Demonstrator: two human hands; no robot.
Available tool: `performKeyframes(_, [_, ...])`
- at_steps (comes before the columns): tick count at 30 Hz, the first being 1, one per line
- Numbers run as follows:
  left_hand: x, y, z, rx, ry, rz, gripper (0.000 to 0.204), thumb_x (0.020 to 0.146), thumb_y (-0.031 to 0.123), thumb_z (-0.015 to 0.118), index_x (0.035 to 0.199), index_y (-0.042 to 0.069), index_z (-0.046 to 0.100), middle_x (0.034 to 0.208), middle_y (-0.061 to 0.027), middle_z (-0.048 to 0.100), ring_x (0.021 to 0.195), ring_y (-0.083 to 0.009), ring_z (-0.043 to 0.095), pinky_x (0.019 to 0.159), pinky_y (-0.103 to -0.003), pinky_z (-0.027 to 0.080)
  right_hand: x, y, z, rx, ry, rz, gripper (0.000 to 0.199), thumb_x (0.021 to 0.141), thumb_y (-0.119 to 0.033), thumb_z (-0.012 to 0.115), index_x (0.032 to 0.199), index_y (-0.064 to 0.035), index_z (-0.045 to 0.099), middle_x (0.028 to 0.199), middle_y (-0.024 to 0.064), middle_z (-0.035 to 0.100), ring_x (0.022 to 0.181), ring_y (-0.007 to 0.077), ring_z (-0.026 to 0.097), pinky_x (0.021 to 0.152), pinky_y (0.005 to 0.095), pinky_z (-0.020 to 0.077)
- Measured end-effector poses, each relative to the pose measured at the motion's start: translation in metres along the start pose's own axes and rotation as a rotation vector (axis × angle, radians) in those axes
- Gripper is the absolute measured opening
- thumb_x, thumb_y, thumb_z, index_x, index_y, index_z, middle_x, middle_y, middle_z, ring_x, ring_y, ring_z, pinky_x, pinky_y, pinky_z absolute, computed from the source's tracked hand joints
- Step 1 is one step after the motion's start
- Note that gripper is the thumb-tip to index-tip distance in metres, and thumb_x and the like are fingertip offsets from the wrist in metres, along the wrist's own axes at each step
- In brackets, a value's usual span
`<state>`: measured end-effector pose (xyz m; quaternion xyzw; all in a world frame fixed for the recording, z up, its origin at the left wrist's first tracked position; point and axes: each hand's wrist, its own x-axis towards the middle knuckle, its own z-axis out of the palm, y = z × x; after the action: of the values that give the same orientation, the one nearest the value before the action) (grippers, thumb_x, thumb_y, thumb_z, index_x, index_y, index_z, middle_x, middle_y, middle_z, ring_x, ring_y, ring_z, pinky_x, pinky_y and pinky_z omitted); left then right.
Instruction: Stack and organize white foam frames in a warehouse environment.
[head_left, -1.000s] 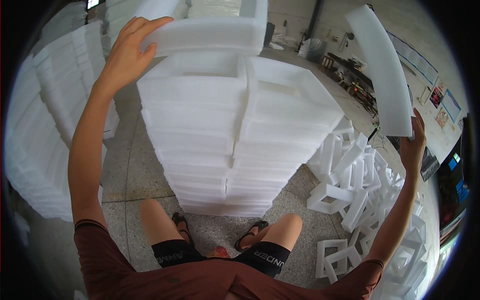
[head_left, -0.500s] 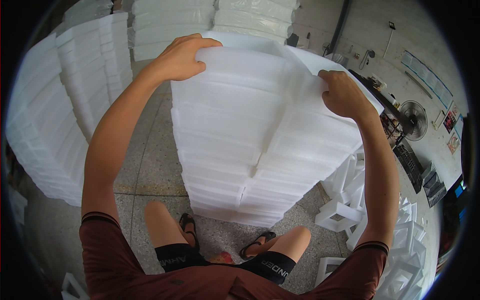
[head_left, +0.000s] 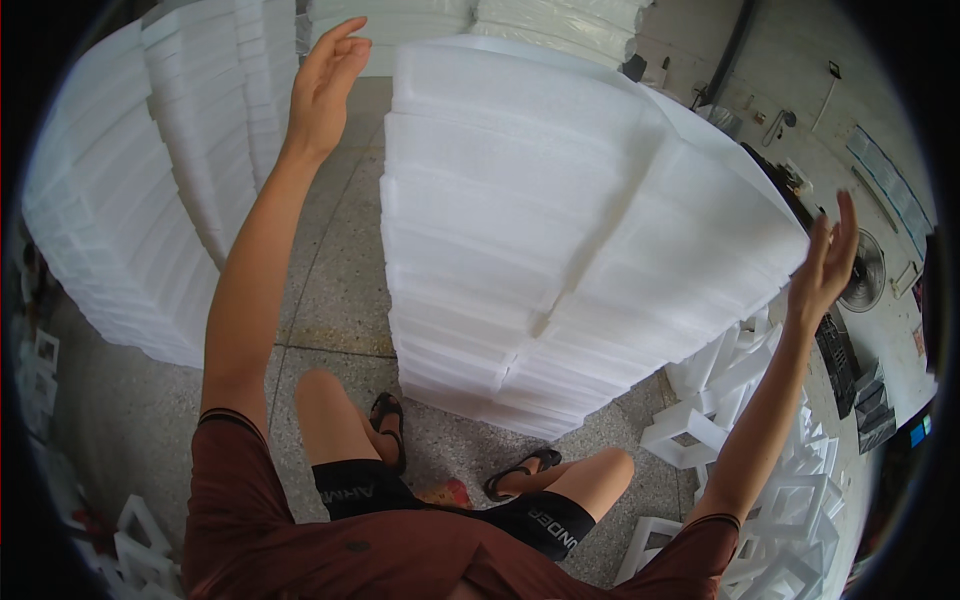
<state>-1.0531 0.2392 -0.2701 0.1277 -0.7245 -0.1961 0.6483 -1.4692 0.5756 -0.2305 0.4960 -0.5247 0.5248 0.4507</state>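
Left hand (head_left: 323, 98) and right hand (head_left: 824, 268) moved apart — half-spread, empty — beside ridged foam stack (head_left: 510, 210).

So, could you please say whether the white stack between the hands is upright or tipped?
Upright: the white stack rises from the floor, layer upon layer.

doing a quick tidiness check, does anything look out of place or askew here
The heap of white frames on the floor at right stands out: its pieces lie tumbled at mixed angles, unlike the layered front stack. That stack's left edge also steps slightly unevenly. I see no spill.
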Motion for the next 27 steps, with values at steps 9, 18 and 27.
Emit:
performKeyframes(9, [-0.095,-0.058,0.064,-0.318,-0.004,-0.361,0.058,0.105,0.046,0.036,0.142,0.003,0.044,0.13,-0.0098,0.055,0.121,-0.0191,0.049,0.105,-0.033,0.036,-0.137,0.109,-0.02,0.681,0.01,1.045,0.079,0.097,-0.064,0.036,0.149,-0.0051,0.033,0.149,0.0139,0.042,0.139,0.0314,0.037,0.114,0.0422,0.0277])
performKeyframes(18, [-0.165,-0.067,0.044,-0.178,0.037,-0.396,0.059,0.102,0.044,0.044,0.144,0.001,0.041,0.134,-0.0163,0.052,0.126,-0.0251,0.047,0.104,-0.034,0.038,-0.185,0.105,-0.033,0.73,-0.143,1.308,0.085,0.094,-0.073,0.029,0.149,-0.0086,0.033,0.151,0.0113,0.038,0.136,0.0302,0.037,0.113,0.0476,0.0262])
performKeyframes(27, [-0.302,-0.068,0.057,0.166,-0.113,-0.684,0.071,0.095,0.029,0.061,0.148,-0.003,0.027,0.141,-0.0262,0.038,0.13,-0.0395,0.042,0.106,-0.045,0.039,-0.283,0.12,-0.044,0.531,-0.332,1.577,0.098,0.085,-0.084,0.032,0.149,-0.0092,0.03,0.141,0.0121,0.043,0.129,0.0296,0.042,0.104,0.0527,0.0334])
